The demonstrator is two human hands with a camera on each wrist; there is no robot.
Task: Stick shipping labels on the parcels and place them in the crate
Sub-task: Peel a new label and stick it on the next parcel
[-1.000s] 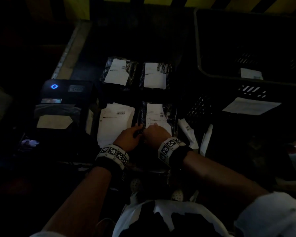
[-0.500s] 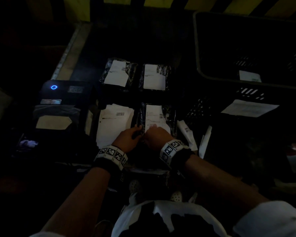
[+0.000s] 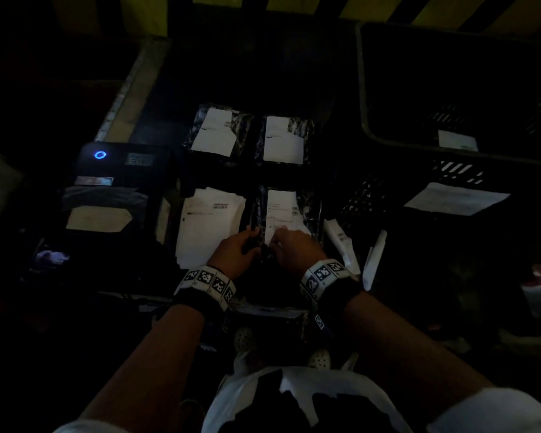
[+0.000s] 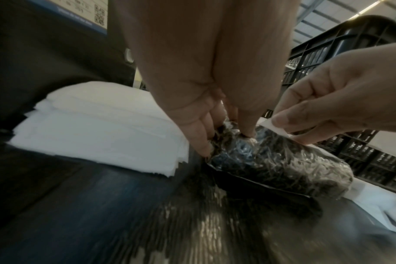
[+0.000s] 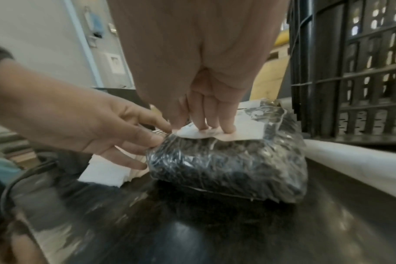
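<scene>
A black plastic-wrapped parcel (image 3: 311, 210) (image 4: 283, 167) (image 5: 226, 164) lies on the dark table in front of me. A white shipping label (image 3: 281, 207) (image 5: 249, 125) lies on top of it. My right hand (image 3: 294, 248) (image 5: 210, 125) has its fingers on the label and pinches its near corner (image 4: 276, 128), which is lifted off the wrap. My left hand (image 3: 235, 254) (image 4: 224, 130) touches the parcel's near left corner with straight fingers. Two more labelled parcels (image 3: 214, 132) (image 3: 283, 143) lie further back. The black crate (image 3: 366, 89) stands at the right, with a labelled parcel (image 3: 456, 140) inside.
A stack of white label sheets (image 3: 206, 223) (image 4: 97, 121) lies just left of the parcel. A black label printer (image 3: 116, 170) with a blue light stands further left. White backing strips (image 3: 341, 245) lie right of the parcel, by the crate's wall. A sheet (image 3: 453, 198) hangs on the crate's front.
Hardly anything. Both hands stay at the near end of the parcel, and the right hand's fingers shift slightly on the label.
</scene>
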